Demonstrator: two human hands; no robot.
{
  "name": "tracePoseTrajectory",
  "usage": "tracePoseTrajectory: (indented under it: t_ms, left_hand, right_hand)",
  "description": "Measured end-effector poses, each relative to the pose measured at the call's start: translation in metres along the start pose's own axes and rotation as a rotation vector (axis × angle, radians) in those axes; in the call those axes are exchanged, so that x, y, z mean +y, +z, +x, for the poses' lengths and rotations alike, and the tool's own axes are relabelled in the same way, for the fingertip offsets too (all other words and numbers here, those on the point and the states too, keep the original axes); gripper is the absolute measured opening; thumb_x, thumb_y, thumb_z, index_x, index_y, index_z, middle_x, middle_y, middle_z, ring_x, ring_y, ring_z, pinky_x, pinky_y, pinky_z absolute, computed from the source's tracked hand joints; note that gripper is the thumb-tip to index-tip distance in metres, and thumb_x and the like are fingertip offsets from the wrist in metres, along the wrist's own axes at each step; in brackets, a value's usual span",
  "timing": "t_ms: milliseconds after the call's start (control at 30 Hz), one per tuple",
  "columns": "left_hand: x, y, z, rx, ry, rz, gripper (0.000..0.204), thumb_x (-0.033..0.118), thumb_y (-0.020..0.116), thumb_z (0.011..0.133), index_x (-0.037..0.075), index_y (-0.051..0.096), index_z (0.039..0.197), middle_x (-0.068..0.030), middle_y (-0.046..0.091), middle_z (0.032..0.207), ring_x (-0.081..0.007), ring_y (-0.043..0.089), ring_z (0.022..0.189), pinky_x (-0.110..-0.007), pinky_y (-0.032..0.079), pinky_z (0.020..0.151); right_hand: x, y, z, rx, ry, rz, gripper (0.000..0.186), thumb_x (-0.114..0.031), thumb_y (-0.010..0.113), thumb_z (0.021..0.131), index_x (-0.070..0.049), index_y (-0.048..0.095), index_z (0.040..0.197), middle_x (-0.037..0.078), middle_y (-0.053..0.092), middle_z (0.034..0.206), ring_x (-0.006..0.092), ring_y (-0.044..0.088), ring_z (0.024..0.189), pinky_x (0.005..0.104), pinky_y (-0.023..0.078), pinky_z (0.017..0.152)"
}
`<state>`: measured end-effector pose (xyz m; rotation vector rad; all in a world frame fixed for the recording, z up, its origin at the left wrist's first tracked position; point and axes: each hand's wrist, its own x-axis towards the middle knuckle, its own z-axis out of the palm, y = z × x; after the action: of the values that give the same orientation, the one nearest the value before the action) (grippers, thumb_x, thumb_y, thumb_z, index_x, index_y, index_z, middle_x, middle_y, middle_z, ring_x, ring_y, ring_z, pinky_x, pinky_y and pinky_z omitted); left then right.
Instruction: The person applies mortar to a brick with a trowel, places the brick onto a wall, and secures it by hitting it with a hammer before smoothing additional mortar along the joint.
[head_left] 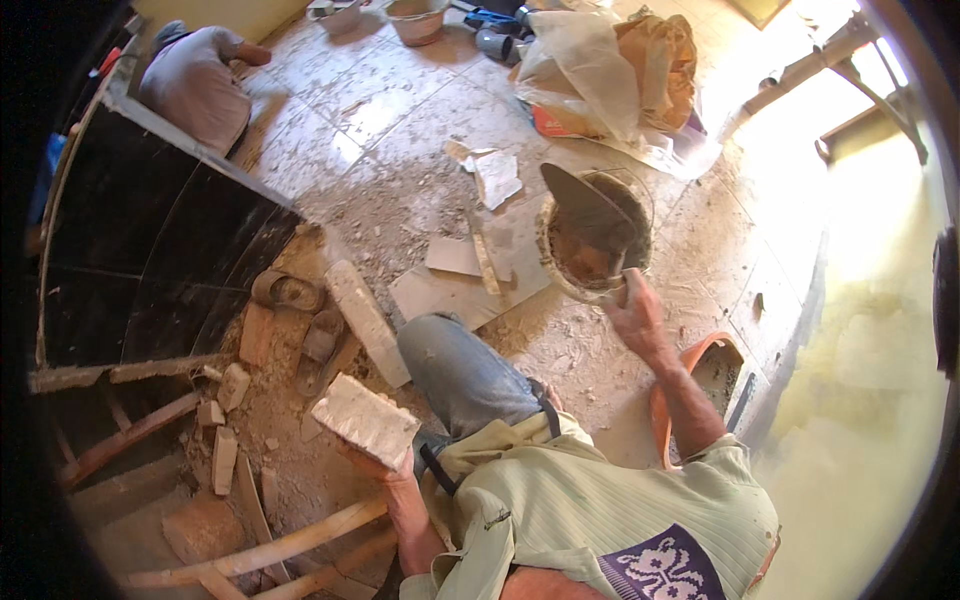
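Your left hand low, fingers grasping pale block from below, broad face up. Your right hand clenched on trowel, blade reaching ahead of right fingers, over mouth of bucket; can't tell whether blade touches mix inside. Orange tub behind right fingers, near. Two sandals ahead-left of left fingers, long pale slab just right of them. Co-worker bent low, well apart, far ahead-left of left fingers.
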<state>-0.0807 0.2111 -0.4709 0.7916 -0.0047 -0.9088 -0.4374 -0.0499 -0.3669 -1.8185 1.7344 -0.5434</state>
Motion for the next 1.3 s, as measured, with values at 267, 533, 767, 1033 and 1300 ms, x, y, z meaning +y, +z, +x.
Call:
tracePoseTrajectory:
  t_ms: [267, 533, 767, 1033, 1300]
  left_hand:
    - [0.006, 0.023, 0.002, 0.074, -0.182, -0.203, 0.078, 0.068, 0.038, 0.088, 0.014, 0.036, 0.143, -0.0194, 0.055, 0.125, -0.0358, 0.06, 0.103, -0.051, 0.052, 0.08]
    - [0.009, 0.033, -0.007, 0.027, -0.198, -0.145, 0.077, 0.068, 0.037, 0.088, 0.014, 0.037, 0.143, -0.0209, 0.054, 0.126, -0.0355, 0.06, 0.105, -0.05, 0.053, 0.082]
    - [0.001, 0.011, -0.007, 0.01, -0.225, -0.152, 0.072, 0.062, 0.043, 0.087, 0.012, 0.042, 0.139, -0.0207, 0.055, 0.124, -0.0387, 0.059, 0.105, -0.055, 0.05, 0.084]
    - [-0.005, 0.045, -0.005, -0.019, -0.332, -0.407, 0.059, 0.05, 0.048, 0.088, 0.012, 0.049, 0.133, -0.0151, 0.056, 0.124, -0.0359, 0.058, 0.106, -0.056, 0.048, 0.087]
    - [-0.005, 0.023, 0.009, 0.04, -0.261, -0.227, 0.057, 0.041, 0.056, 0.086, 0.01, 0.048, 0.133, -0.0093, 0.054, 0.129, -0.0302, 0.054, 0.115, -0.05, 0.046, 0.095]
  right_hand:
    - [0.079, -0.037, 0.057, -0.141, -0.163, -0.749, 0.019, -0.004, 0.06, 0.077, 0.002, 0.055, 0.094, 0.019, 0.061, 0.079, 0.0371, 0.063, 0.076, 0.0422, 0.051, 0.062]
    - [0.077, 0.041, 0.104, -0.39, -0.312, -1.264, 0.009, -0.005, 0.063, 0.07, -0.005, 0.068, 0.077, 0.009, 0.066, 0.08, 0.0198, 0.066, 0.076, 0.0316, 0.053, 0.057]
    - [0.057, 0.008, 0.084, -0.562, -0.473, -1.217, 0.014, -0.007, 0.064, 0.07, -0.002, 0.069, 0.083, 0.01, 0.066, 0.08, 0.0214, 0.066, 0.078, 0.033, 0.053, 0.058]
    - [0.044, -0.015, 0.106, -0.491, -0.288, -0.978, 0.017, -0.006, 0.059, 0.073, -0.003, 0.071, 0.085, 0.014, 0.069, 0.084, 0.03, 0.069, 0.083, 0.0424, 0.057, 0.064]
    - [0.077, 0.018, 0.139, -0.527, -0.21, -0.948, 0.021, -0.008, 0.06, 0.069, -0.002, 0.071, 0.086, 0.019, 0.069, 0.091, 0.0334, 0.068, 0.089, 0.0443, 0.058, 0.07]
